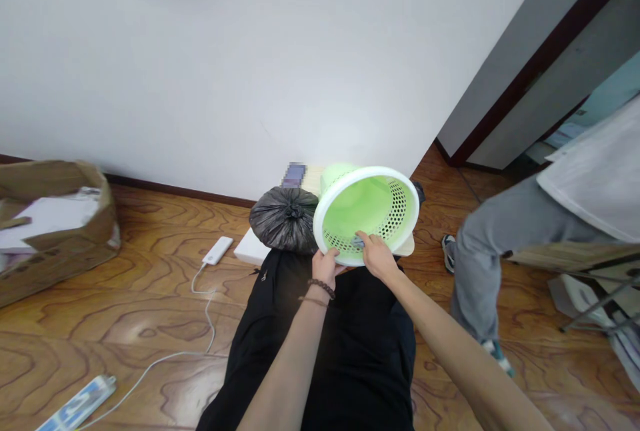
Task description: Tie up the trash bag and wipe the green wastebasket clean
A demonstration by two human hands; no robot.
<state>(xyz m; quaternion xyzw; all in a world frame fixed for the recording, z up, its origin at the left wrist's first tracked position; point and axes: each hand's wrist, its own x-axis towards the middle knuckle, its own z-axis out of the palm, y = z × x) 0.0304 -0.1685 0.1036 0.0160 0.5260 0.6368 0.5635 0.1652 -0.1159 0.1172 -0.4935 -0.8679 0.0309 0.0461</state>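
Note:
A pale green plastic basket point(353, 208) with a white rim and perforated sides is tilted, its mouth facing me. At its lower left rim, my left hand point(326, 267) is closed on the edge, thumb over the rim. My right hand point(379, 258) reaches into the mouth near the lower rim. Its fingers pinch a small grey-blue piece, perhaps a folded cloth point(357, 241), against the inner wall; much of it is hidden by the fingers. Left of the basket, touching it, sits a knotted black plastic bag point(285, 219).
A cardboard box point(75, 244) with papers stands at far left. On the wooden floor lie a white power bank point(218, 250) with a cable and a power strip point(77, 406). A white box point(251, 248) sits by the bag. Another person's leg point(477, 251) is on the right.

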